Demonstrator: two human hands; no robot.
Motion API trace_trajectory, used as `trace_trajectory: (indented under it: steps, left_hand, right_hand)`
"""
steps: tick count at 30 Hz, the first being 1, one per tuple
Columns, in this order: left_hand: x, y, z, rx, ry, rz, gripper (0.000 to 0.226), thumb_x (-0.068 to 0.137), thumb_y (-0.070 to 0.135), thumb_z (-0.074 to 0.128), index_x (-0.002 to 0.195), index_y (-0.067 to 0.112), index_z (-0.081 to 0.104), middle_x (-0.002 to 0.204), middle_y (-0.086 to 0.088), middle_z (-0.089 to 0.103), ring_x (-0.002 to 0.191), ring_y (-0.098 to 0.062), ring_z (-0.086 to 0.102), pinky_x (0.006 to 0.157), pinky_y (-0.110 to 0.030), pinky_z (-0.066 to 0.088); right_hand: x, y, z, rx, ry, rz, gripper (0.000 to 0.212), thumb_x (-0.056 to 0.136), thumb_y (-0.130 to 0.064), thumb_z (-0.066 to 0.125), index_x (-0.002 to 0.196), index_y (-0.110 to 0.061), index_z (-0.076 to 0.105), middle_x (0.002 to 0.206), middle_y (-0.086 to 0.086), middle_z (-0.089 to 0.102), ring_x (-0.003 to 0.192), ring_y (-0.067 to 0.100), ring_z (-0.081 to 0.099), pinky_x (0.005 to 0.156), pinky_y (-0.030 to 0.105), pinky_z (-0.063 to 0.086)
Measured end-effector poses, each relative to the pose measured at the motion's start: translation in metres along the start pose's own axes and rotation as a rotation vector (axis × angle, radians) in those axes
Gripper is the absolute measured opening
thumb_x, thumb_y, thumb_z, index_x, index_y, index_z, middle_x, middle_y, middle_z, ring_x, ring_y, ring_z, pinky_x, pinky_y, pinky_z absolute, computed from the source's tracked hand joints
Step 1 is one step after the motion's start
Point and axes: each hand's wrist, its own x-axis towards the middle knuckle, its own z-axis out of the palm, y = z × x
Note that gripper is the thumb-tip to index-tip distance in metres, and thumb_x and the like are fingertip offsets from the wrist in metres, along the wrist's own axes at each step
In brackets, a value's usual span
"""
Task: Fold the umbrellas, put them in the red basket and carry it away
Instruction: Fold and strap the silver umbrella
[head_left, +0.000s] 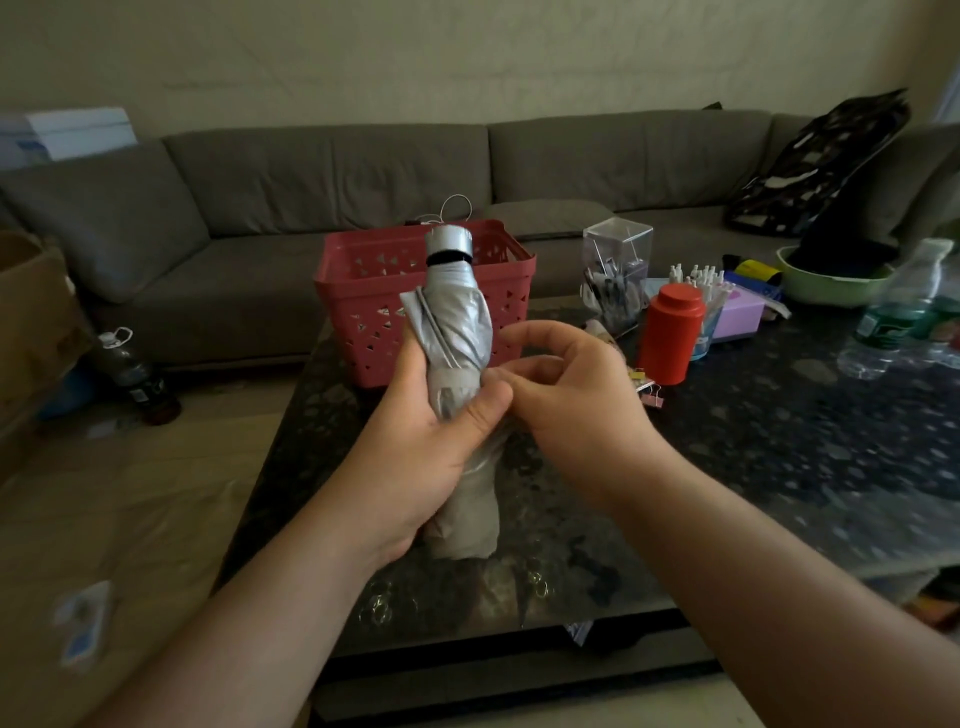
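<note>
A folded silver-grey umbrella (457, 322) stands nearly upright above the dark table, its silver cap uppermost. My left hand (431, 441) grips its middle, thumb across the front. My right hand (566, 395) comes in from the right and pinches the umbrella's strap at its waist with curled fingers. Just behind the umbrella stands the red basket (363, 312) on the far part of the table; something with a white cord shows over its back rim. The lower end of the umbrella hangs below my left palm.
The dark speckled table (753, 467) carries a red canister (670, 332), a clear pen holder (615, 275), a pink box, plastic bottles (904, 312) and a green bowl (831, 286) on the right. A grey sofa (311, 171) runs behind. A bottle and a cardboard box stand on the floor at left.
</note>
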Motion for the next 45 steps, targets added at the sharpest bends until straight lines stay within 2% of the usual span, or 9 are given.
trace_trajectory:
  steps: [3, 8, 12, 15, 20, 25, 28, 37, 45]
  left_hand:
    - [0.001, -0.001, -0.005, -0.005, 0.006, 0.013, 0.078, 0.098, 0.002, 0.067, 0.159, 0.04, 0.034, 0.131, 0.005, 0.073, 0.12, -0.016, 0.071, 0.096, -0.032, 0.06]
    - [0.002, 0.001, -0.003, -0.031, 0.033, 0.02, 0.081, 0.098, 0.0, 0.067, 0.145, 0.059, 0.038, 0.124, 0.008, 0.076, 0.112, -0.018, 0.075, 0.085, -0.03, 0.061]
    - [0.002, -0.003, -0.003, 0.034, 0.064, 0.036, 0.093, 0.098, 0.009, 0.069, 0.163, 0.049, 0.016, 0.12, -0.001, 0.079, 0.109, -0.019, 0.077, 0.089, -0.033, 0.062]
    - [0.001, -0.007, -0.001, 0.127, 0.009, 0.078, 0.089, 0.105, 0.013, 0.061, 0.153, 0.068, 0.011, 0.134, 0.0, 0.073, 0.12, -0.017, 0.072, 0.097, -0.036, 0.059]
    - [0.0, -0.014, 0.006, 0.22, 0.006, 0.151, 0.069, 0.112, 0.008, 0.046, 0.15, 0.065, 0.037, 0.163, 0.027, 0.039, 0.15, 0.005, 0.036, 0.127, -0.042, 0.033]
    - [0.0, -0.015, 0.007, 0.172, 0.028, 0.12, 0.06, 0.1, 0.024, 0.067, 0.146, 0.06, 0.049, 0.153, 0.025, 0.053, 0.138, 0.004, 0.053, 0.117, -0.037, 0.047]
    - [0.003, -0.018, 0.001, 0.182, 0.021, 0.051, 0.076, 0.099, 0.003, 0.069, 0.146, 0.06, 0.049, 0.15, 0.023, 0.057, 0.137, 0.0, 0.056, 0.117, -0.041, 0.047]
    - [0.005, -0.011, -0.003, 0.111, 0.073, 0.023, 0.083, 0.097, 0.0, 0.07, 0.136, 0.069, 0.046, 0.153, 0.02, 0.055, 0.137, 0.001, 0.055, 0.117, -0.042, 0.047]
    - [0.004, -0.017, -0.004, 0.333, 0.102, 0.107, 0.082, 0.1, 0.006, 0.067, 0.147, 0.065, 0.035, 0.156, 0.023, 0.048, 0.14, 0.007, 0.048, 0.122, -0.037, 0.042]
  right_hand:
    - [0.0, -0.011, -0.009, 0.033, -0.064, -0.015, 0.03, 0.093, -0.002, 0.076, 0.118, -0.017, 0.067, 0.085, 0.004, 0.079, 0.08, 0.022, 0.077, 0.081, 0.039, 0.066]
    - [0.0, -0.024, -0.017, 0.081, -0.091, -0.036, 0.021, 0.094, 0.006, 0.07, 0.111, -0.006, 0.067, 0.079, 0.007, 0.073, 0.075, 0.022, 0.072, 0.078, 0.036, 0.064]
    - [0.005, -0.026, -0.018, 0.121, -0.048, 0.017, 0.019, 0.093, 0.005, 0.073, 0.107, -0.007, 0.067, 0.087, 0.013, 0.072, 0.083, 0.026, 0.072, 0.09, 0.051, 0.063]
    - [0.008, -0.024, -0.019, 0.11, -0.017, 0.033, 0.018, 0.092, 0.004, 0.074, 0.102, -0.008, 0.068, 0.092, 0.016, 0.071, 0.087, 0.03, 0.073, 0.092, 0.056, 0.062]
    - [0.01, -0.02, -0.013, 0.095, 0.012, 0.045, 0.02, 0.09, 0.001, 0.077, 0.101, -0.01, 0.066, 0.102, 0.022, 0.076, 0.086, 0.029, 0.076, 0.082, 0.043, 0.065]
    - [0.009, -0.017, -0.009, 0.045, 0.032, 0.06, 0.026, 0.088, -0.003, 0.08, 0.108, -0.009, 0.063, 0.1, 0.02, 0.077, 0.092, 0.035, 0.078, 0.086, 0.056, 0.064]
    - [0.007, -0.018, -0.01, -0.006, 0.009, 0.067, 0.027, 0.088, -0.005, 0.081, 0.106, -0.012, 0.062, 0.098, 0.017, 0.077, 0.088, 0.031, 0.078, 0.084, 0.047, 0.065]
    - [0.001, -0.021, -0.008, -0.199, -0.049, 0.034, 0.023, 0.09, -0.012, 0.08, 0.098, -0.02, 0.06, 0.092, 0.008, 0.078, 0.069, 0.014, 0.069, 0.058, 0.027, 0.051]
    - [0.003, -0.019, -0.01, -0.18, -0.021, 0.049, 0.027, 0.09, -0.011, 0.08, 0.101, -0.018, 0.056, 0.09, 0.011, 0.079, 0.071, 0.027, 0.073, 0.058, 0.033, 0.056]
